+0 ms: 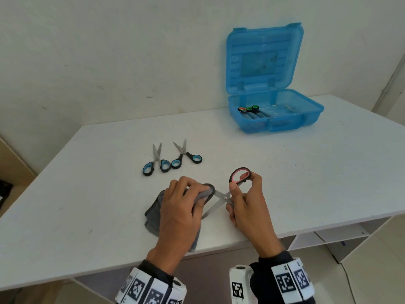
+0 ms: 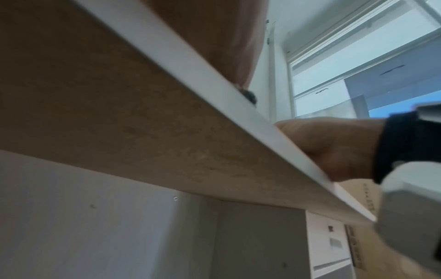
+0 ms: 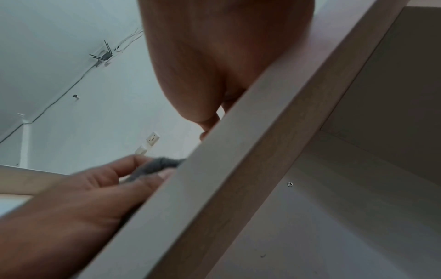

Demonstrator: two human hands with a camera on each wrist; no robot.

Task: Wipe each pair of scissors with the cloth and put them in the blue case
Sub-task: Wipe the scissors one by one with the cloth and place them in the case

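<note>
A: Right hand (image 1: pixel 245 202)?
B: Fingers curled round the red-handled scissors (image 1: pixel 228 194), pinching the handles; blades spread in an X, 1 red loop up by the fingertips. Hand sat near the front edge of the white table (image 1: pixel 306 172), wrist hanging past the edge.

A: Left hand (image 1: pixel 182 207)?
B: Clamped on the grey cloth (image 1: pixel 153 213), fingers bent, folding a wad of it over 1 blade. The rest of the cloth trailed under the palm toward the table edge. Right wrist view showed those fingers (image 3: pixel 133 166) gripping grey fabric above the table lip.

A: Left wrist view?
B: Mostly the table underside; grip couldn't be read there.

A: Other scissors?
B: 2 blue-handled pairs (image 1: pixel 172 159) lay side by side beyond the hands, blades pointing away, untouched.

A: Case?
B: Blue case (image 1: pixel 306 119) stood far right, lid up, well apart from the hands. 3 pairs (image 1: pixel 252 111) lay in its left part: 1 orange handle, 2 green.
</note>
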